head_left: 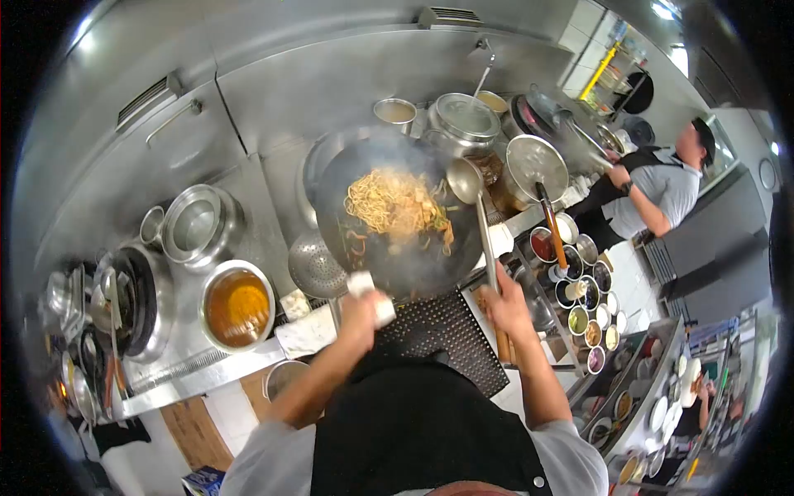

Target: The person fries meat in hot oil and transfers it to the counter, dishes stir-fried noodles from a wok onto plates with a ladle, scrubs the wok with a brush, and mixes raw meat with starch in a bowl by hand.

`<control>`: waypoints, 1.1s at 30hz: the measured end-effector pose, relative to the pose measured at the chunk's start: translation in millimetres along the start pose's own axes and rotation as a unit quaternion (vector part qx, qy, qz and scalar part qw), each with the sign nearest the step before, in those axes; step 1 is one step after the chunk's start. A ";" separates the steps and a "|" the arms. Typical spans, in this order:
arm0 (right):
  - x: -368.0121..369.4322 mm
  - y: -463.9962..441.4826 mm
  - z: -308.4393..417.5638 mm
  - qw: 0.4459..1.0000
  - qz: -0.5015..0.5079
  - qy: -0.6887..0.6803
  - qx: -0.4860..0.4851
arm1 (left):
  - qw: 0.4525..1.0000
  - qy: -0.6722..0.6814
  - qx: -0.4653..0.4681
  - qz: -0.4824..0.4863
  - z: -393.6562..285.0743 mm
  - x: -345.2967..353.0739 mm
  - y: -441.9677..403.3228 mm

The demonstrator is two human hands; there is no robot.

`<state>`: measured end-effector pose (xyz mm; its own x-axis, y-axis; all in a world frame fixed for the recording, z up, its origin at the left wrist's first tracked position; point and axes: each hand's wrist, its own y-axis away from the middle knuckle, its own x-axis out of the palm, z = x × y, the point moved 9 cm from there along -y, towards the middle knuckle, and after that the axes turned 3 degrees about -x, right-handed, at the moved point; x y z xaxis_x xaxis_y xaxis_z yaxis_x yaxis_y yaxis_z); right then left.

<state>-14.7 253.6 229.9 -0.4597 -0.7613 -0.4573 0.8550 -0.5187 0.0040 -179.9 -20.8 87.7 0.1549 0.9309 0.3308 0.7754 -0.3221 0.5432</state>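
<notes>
My left hand (361,318) is closed round a folded white cloth (382,309) at the near edge of a large dark wok (347,236). The cloth covers whatever part of the wok lies beneath it. Noodles (385,198) with bits of vegetable sit in the wok, and steam rises off them. My right hand (508,306) grips the long handle of a metal ladle (465,180). The ladle's bowl is over the wok's right side, apart from the noodles. Just left of the wok lies a round perforated strainer (317,266).
On the left stands a pot of orange-brown liquid (213,310). Lidded pots (467,120) line the back. A wire-mesh strainer (536,161) and several small sauce containers (579,318) are to the right. Beyond them another person (662,186) works at a second wok.
</notes>
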 end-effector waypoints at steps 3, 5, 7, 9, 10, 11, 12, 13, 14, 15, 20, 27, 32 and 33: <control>20.8 72.6 -20.8 0.983 -0.014 -0.127 0.129 | 0.995 0.036 0.083 0.043 19.7 7.7 66.5; 58.9 117.0 -27.3 0.936 0.078 -0.277 0.204 | 0.996 -0.084 0.029 -0.011 41.7 -4.9 52.5; 84.0 166.6 -38.8 0.808 -0.016 -0.482 0.339 | 0.993 -0.052 -0.067 0.076 53.5 4.2 28.9; 87.4 208.1 -53.6 0.741 -0.019 -0.576 0.345 | 0.985 -0.053 -0.104 0.124 66.7 5.9 42.9; 93.2 229.5 -54.3 0.672 -0.004 -0.660 0.337 | 0.981 -0.072 -0.116 0.134 78.6 9.8 55.9; 88.9 253.9 -62.1 0.659 -0.026 -0.672 0.336 | 0.979 -0.083 -0.129 0.133 92.6 9.0 71.7; 79.5 275.2 -69.4 0.670 -0.049 -0.668 0.320 | 0.976 -0.095 -0.140 0.137 106.3 9.8 85.0; 68.3 297.5 -75.8 0.682 -0.074 -0.662 0.302 | 0.969 -0.118 -0.152 0.156 123.9 11.4 94.6; 58.4 323.2 -80.9 0.697 -0.098 -0.648 0.291 | 0.961 -0.109 -0.166 0.190 145.2 13.6 103.2; 50.7 352.0 -87.1 0.690 -0.127 -0.653 0.285 | 0.952 -0.095 -0.183 0.224 165.3 18.9 114.6; 20.4 508.7 -88.0 0.711 -0.225 -0.636 0.200 | 0.911 -0.129 -0.243 0.307 257.9 38.3 195.7; 3.6 749.0 -48.2 0.653 -0.377 -0.629 0.187 | 0.833 -0.219 -0.308 0.405 381.7 55.5 364.8; 23.2 863.0 -49.2 0.566 -0.506 -0.615 0.211 | 0.734 -0.278 -0.398 0.475 440.1 71.9 479.0; 22.9 886.4 -49.7 0.564 -0.518 -0.610 0.204 | 0.719 -0.288 -0.403 0.488 454.8 75.2 500.1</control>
<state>744.6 -204.3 178.8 -0.6968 0.4606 0.5499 -0.0359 -0.7881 0.6146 497.9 -33.5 33.2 0.7923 0.0369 0.6090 -0.4439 -0.6499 0.6169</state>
